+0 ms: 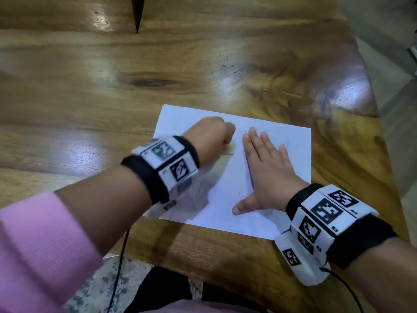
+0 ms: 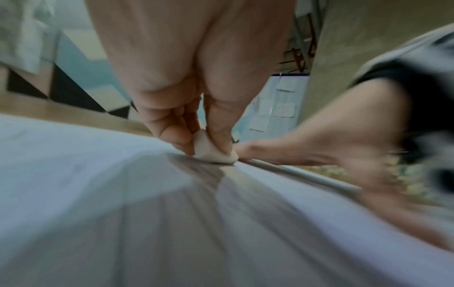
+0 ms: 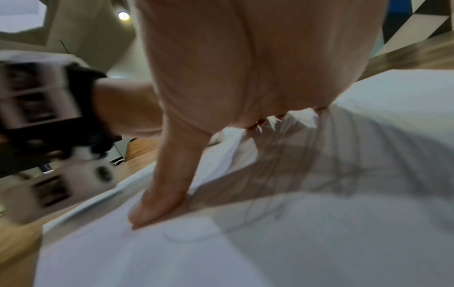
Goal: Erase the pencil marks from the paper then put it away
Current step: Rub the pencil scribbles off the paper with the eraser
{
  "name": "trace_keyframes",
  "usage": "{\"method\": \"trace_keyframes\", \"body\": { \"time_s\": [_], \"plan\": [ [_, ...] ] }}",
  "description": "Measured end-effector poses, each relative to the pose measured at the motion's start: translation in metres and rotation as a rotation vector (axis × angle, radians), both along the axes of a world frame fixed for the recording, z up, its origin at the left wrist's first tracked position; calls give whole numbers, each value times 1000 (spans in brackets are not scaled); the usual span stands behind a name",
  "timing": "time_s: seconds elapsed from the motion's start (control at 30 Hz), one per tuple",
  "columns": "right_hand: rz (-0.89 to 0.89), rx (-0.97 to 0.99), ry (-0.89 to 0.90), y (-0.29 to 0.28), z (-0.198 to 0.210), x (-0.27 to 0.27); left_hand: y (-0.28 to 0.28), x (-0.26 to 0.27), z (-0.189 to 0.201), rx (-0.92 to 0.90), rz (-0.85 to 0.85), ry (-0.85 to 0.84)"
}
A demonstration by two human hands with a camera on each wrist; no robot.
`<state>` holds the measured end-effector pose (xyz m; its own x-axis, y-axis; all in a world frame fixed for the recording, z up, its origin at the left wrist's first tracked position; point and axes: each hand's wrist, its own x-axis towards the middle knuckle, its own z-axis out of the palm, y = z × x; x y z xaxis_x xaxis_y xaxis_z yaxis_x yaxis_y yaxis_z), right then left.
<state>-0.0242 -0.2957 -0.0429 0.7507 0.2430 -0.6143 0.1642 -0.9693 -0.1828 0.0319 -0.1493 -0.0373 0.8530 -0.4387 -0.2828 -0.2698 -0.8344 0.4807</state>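
Observation:
A white sheet of paper (image 1: 293,159) with faint pencil lines lies on the wooden table (image 1: 112,105) near its front edge. My left hand (image 1: 212,136) is curled over the sheet's upper left part and pinches a small white eraser (image 2: 211,153), whose bottom touches the paper (image 2: 73,174). The eraser is hidden in the head view. My right hand (image 1: 264,168) lies flat on the sheet with fingers straight and thumb spread, just right of the left hand. In the right wrist view the thumb presses the paper (image 3: 221,252) beside blurred pencil scribbles (image 3: 331,165).
The table's front edge (image 1: 203,256) runs just below the sheet and its right edge (image 1: 383,143) is close to the paper. A dark pointed gap (image 1: 137,14) shows at the table's far side. Thin cables hang from both wrist bands.

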Motion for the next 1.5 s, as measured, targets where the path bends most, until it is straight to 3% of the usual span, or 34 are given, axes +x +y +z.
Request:
{"method": "trace_keyframes", "body": {
  "time_s": [0.07,0.2,0.27,0.5,0.63,0.7,0.9,0.97,1.1,1.27,1.33,1.5],
  "plan": [
    [0,-1,1,0,0,1,-1,2,1,29,19,-6],
    [-8,4,6,0,1,1,25,-66,-7,-15,-267,56],
    [-6,0,10,1,1,1,36,-86,-12,1,-328,78],
    [-12,-32,23,5,3,1,17,-15,-3,-30,-34,-36],
    [-14,-34,33,4,4,1,38,-74,-7,-67,-202,99],
    [-14,-34,34,5,4,1,49,-94,-13,-119,-199,223],
    [-11,-45,32,6,5,1,23,-35,-6,-44,-123,-57],
    [-11,-46,39,6,5,1,27,-44,-6,-28,-131,-28],
    [-12,-45,47,6,5,1,51,-92,-10,-71,-205,192],
    [-13,-42,39,7,6,0,32,-40,-9,-47,-102,-41],
    [-11,-48,39,7,6,0,25,-19,-7,-11,-37,-48],
    [-20,-45,51,6,7,1,46,-69,-4,-61,-169,54]
  ]
}}
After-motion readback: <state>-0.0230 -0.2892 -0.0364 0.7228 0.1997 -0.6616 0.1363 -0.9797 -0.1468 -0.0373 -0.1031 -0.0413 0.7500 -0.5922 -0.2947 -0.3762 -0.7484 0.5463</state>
